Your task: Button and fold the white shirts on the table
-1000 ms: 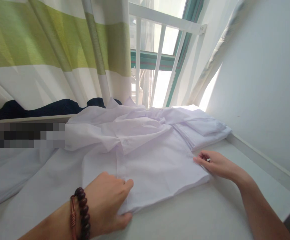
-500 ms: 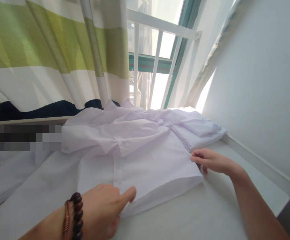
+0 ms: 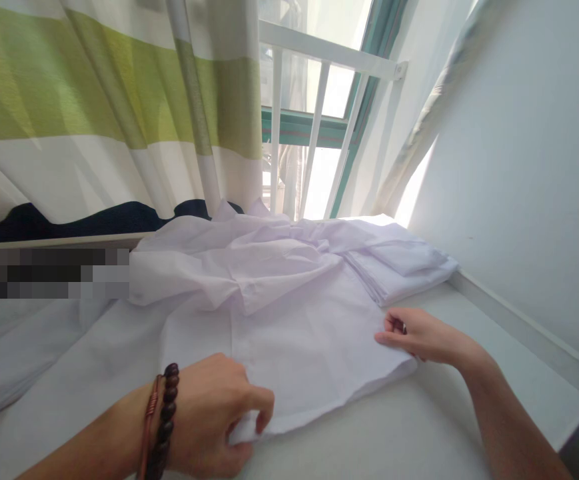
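Note:
A white garment (image 3: 309, 333) lies spread out, its upper part bunched in loose folds and its lower panel fairly flat. My left hand (image 3: 219, 417), with a dark bead bracelet and a copper-coloured band at the wrist, curls over the near hem at lower centre. Cloth shows between its thumb and bent index finger. At the panel's right edge, my right hand (image 3: 409, 333) is closed, thumb on the cloth and fingers curled at the edge; some fingertips are hidden.
Folded white cloth (image 3: 409, 263) lies at the back right beside the wall (image 3: 529, 200). A green and white curtain (image 3: 119, 87) hangs at the left. White railings (image 3: 314, 133) stand before the window. A pixelated patch covers part of the left side.
My left hand's index finger has bent inward around the hem. The garment's near edge lies flatter, its raised gap closed. My right hand has shifted slightly down, its thumb now over the cloth.

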Motion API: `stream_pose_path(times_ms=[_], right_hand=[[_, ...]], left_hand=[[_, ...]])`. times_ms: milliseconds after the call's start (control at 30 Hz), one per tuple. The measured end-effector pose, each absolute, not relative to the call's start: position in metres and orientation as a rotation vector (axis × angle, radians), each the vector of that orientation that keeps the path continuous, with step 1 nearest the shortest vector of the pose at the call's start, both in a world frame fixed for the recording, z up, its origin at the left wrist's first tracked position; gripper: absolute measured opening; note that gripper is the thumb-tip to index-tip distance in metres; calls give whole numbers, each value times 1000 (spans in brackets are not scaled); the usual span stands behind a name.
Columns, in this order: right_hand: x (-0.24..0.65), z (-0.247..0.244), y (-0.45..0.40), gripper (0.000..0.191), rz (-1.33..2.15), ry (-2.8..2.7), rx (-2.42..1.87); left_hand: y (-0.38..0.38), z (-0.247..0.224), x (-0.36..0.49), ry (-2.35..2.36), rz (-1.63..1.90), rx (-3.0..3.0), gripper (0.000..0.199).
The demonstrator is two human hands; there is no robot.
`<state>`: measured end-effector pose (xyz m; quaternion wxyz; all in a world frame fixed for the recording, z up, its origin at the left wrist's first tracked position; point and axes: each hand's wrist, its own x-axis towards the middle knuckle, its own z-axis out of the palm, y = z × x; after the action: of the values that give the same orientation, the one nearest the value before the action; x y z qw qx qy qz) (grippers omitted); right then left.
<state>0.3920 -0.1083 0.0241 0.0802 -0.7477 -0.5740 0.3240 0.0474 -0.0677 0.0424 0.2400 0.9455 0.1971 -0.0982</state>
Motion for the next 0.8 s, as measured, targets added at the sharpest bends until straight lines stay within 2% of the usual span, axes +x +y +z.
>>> stream_pose_path(times_ms=[67,167,233,433,667,800], right_hand=[[393,23,-109,27,1077,-1704,-2205],[397,22,-109,26,1038,-1782,-2138],[401,21,-109,28,981,-1837,-2108],[415,22,-121,37,1142,-1797,-1981],[419,20,-126,39,1200,-1823,-2098],[409,23,-116,38,894,-1876,-2237]], left_hand=[[-62,38,49,427,-112,2624,19],[-53,27,52,394,192,2721,38],[-47,15,53,403,269,2788,47],[-47,-9,51,568,184,2848,60],[-58,9,49,531,57,2763,78],[-44,14,54,640,-3,2712,65]])
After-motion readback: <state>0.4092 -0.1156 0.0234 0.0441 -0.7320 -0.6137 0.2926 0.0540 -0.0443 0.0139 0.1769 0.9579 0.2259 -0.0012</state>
